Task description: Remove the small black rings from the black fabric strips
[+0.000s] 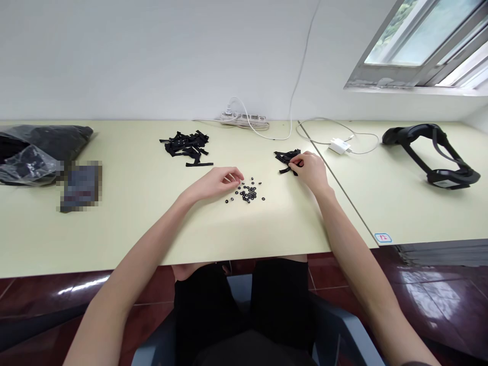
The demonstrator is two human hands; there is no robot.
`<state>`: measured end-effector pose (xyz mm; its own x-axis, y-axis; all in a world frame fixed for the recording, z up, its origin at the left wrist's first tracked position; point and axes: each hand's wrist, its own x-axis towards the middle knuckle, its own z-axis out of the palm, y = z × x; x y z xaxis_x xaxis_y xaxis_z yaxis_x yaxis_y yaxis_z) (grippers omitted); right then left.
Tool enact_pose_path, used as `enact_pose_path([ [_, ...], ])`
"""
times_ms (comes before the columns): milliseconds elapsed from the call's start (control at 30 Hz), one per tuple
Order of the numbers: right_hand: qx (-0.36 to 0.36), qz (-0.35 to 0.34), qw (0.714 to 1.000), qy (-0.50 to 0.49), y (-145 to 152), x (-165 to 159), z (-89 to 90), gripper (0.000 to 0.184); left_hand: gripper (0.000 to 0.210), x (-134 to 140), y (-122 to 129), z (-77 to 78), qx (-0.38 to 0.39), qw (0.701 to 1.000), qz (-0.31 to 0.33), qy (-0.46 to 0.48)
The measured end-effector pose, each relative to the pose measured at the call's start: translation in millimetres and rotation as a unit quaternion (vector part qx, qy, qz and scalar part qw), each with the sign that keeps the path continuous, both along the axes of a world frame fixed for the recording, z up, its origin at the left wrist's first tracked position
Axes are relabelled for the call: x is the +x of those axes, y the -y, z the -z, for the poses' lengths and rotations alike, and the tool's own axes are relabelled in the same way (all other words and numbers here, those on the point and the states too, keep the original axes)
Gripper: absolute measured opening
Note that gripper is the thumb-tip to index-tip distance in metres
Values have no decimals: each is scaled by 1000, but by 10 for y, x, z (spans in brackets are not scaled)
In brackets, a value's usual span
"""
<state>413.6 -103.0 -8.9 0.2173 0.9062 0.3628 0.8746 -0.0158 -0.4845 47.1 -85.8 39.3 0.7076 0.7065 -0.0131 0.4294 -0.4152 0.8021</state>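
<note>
Right hand (pixel 312 173): thumb and fingertips are held close together at the near edge of a small pile of black strips (pixel 286 155); whether one is clamped cannot be told, grip partly hidden. Left hand (pixel 219 182): fingers are curled, thumb and index tips near each other with a gap behind; whether anything is pinched cannot be told. It is lowered at the upper-left edge of the small black round pieces (pixel 249 193), probably so single pieces can be picked at. These are spread loosely between the hands, a few strays set off from the cluster, presumably for easy reach by either one. A larger heap of black strips (pixel 185 144) is placed beyond the left hand, well apart from the smaller pile, perhaps so the two are not mixed. Farther out, a power strip (pixel 244 120) is set by the wall, likely for cable access; a white charger (pixel 339 146), black headset (pixel 453 176) and dark plastic bag (pixel 76 140) are placed aside, seemingly out of the way on the table (pixel 213 229).
</note>
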Motion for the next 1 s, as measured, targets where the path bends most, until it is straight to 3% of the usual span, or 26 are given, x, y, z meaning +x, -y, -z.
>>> enact_pose_path([
  [300, -10, -13, 1000, 4, -11, -19, 21, 8, 28, 1, 0, 5, 6, 1000, 4, -9],
  [433, 56, -2, 995, -88, 10, -124, -83, 15, 28, -29, -30, -14, 22, 1000, -9, -20],
  [500, 65, -42, 985, -156, 65, -253, -168, 20, 31, -66, -50, -38, 24, 999, -6, -39],
  [633, -34, -257, 948, -184, 270, -645, -297, 24, 49, -161, -70, -100, -5, 994, 37, -107],
  [733, -106, -346, 919, -156, 402, -885, -316, 24, 66, -207, -70, -116, -11, 989, 73, -129],
  [900, -150, -349, 914, -142, 440, -863, -365, 31, 62, -182, -81, -22, -38, 993, 75, -81],
  [1000, -186, -331, 917, -124, 413, -722, -394, 50, 57, -107, -78, 78, -42, 996, 59, -42],
])
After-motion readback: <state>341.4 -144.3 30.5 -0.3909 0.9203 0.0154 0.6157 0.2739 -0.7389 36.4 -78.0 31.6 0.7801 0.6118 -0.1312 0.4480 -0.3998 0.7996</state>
